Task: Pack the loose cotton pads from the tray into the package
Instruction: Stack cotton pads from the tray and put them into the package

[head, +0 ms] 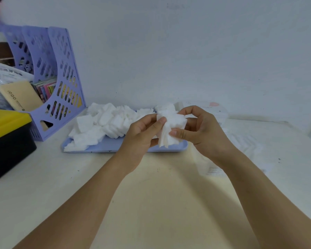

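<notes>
A pale blue tray (115, 145) lies on the table and carries a heap of loose white cotton pads (101, 121), mostly on its left half. My left hand (142, 133) and my right hand (203, 133) together hold a bunch of cotton pads (171, 126) just above the tray's right end, thumbs and fingers pinching it from both sides. A clear plastic package (241, 141) lies flat on the table to the right of the tray, partly hidden by my right hand and forearm.
A purple file rack (61, 78) with booklets stands at the back left against the wall. In front of it sits a black box with a yellow lid (7, 141). A plastic bag (5, 78) lies at the far left.
</notes>
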### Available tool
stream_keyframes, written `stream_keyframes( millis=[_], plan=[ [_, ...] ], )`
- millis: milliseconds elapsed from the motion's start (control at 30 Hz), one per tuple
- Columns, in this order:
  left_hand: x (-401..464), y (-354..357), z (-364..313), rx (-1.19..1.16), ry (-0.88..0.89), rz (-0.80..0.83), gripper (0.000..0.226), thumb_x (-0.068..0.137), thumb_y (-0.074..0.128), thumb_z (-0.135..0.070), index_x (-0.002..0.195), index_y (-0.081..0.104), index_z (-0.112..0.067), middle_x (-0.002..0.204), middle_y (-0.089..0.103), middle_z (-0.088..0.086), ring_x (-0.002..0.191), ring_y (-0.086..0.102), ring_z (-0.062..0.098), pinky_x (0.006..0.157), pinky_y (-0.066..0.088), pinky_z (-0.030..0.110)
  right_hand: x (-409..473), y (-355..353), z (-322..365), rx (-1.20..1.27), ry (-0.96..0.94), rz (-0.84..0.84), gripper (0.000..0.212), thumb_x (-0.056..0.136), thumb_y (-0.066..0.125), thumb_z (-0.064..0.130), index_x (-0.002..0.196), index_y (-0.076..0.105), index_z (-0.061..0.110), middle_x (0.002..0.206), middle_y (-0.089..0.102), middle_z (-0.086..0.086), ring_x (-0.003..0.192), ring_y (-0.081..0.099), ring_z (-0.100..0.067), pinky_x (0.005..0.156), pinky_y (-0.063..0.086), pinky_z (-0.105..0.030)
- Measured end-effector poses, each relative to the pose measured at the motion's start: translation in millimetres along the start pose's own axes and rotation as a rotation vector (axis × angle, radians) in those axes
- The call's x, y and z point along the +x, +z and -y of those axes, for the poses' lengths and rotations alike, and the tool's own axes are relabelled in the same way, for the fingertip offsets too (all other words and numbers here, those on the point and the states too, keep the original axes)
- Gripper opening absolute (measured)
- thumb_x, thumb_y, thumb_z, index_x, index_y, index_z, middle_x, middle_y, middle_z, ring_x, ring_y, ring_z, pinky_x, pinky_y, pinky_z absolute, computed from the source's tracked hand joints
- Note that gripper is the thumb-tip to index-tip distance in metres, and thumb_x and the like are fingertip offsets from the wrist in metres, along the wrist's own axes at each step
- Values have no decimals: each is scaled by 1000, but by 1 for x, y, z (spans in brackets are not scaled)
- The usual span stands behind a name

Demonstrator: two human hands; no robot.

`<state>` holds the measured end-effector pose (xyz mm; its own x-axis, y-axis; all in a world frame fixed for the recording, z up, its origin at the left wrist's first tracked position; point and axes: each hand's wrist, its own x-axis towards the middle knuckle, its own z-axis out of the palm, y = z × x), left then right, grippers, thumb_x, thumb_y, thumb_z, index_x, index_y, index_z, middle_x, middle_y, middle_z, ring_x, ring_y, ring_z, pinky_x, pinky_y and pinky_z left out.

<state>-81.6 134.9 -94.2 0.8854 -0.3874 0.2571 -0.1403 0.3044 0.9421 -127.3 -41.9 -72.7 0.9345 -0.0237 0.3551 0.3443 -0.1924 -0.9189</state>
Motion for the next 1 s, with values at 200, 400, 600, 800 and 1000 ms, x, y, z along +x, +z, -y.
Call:
stream_keyframes(
  millis=[200, 400, 600, 800, 1000],
  plan=[
    [-2, 5, 3, -2, 52, 18, 29, 92, 66, -31, 119, 66, -19, 119, 73, 3, 111, 69, 19, 89, 58, 34, -2, 8, 1, -233, -170, -307, 44, 67, 89, 5, 94, 55, 14, 88, 60, 1, 70, 57, -14, 63, 52, -24],
    [-4, 4, 1, 5, 92, -3, 22, 101, 57, -14, 115, 68, -26, 120, 71, 4, 112, 68, 15, 86, 56, 29, -7, 24, 5, -238, -245, -344, 19, 78, 76, 0, 87, 68, 14, 81, 70, 8, 75, 67, -9, 65, 55, -25],
    [-2, 5, 2, 120, 186, -59, 21, 99, 58, -24, 119, 63, -30, 118, 72, -2, 110, 69, 15, 89, 57, 34, -8, 26, 4, -123, -189, -303, 24, 80, 78, 3, 101, 71, 13, 92, 75, 6, 88, 70, -6, 72, 55, -19],
    [-1, 3, 8, 294, 314, -90, 24, 96, 59, -36, 120, 60, -36, 119, 70, -8, 114, 66, 14, 97, 54, 39, -6, 23, -1, -43, -110, -195, 9, 88, 74, 7, 97, 74, 8, 91, 77, -1, 89, 73, -17, 79, 56, -23],
    [2, -2, 9, 244, 268, -132, 23, 95, 56, -30, 116, 64, -30, 116, 72, 6, 110, 68, 30, 96, 51, 63, -3, 10, 2, 120, 23, -88, 17, 88, 74, 4, 103, 69, -1, 99, 77, -12, 95, 74, -25, 84, 57, -30]
  ],
)
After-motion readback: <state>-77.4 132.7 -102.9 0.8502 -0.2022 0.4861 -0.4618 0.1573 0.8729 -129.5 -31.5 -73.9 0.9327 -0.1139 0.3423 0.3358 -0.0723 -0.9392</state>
